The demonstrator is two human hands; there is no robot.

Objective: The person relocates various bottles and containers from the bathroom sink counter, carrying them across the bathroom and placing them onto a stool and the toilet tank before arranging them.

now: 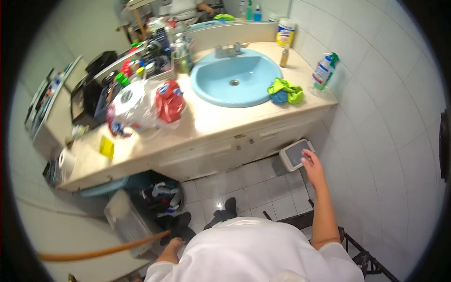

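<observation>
Nearest, at six o'clock, is the wearer's white shirt (pixel 244 254), seen from above. At seven o'clock the left hand (pixel 176 243) is beside the end of a brown wooden pole (pixel 103 247), which runs out toward eight o'clock; whether its grip is closed on the pole cannot be told. At four o'clock the right hand (pixel 311 164) is raised, its grip loosely apart with nothing visible in it, overlapping the edge of a small white bin (pixel 285 160) in this view; contact cannot be judged. Dark shoes (pixel 230 207) show on the white tiled floor (pixel 258 192) around six o'clock. At seven o'clock are a clear plastic container (pixel 124 216) and, just beyond it, a dark tub (pixel 162 197) of mixed items. Farther off, a pale worktop (pixel 197 127) crosses from eight to two o'clock. Toward ten o'clock it carries paper rolls (pixel 134 101) in clear plastic, touching a crumpled red wrapper (pixel 170 101), with crowded bottles behind. At twelve o'clock is a light blue sink (pixel 206 87); at its right rim lie green and blue cloths (pixel 286 89). Toward two o'clock stands a green-topped spray bottle (pixel 323 73), and at one o'clock, farther back, a yellow-labelled tub (pixel 285 34) near the mirror (pixel 277 7).
</observation>
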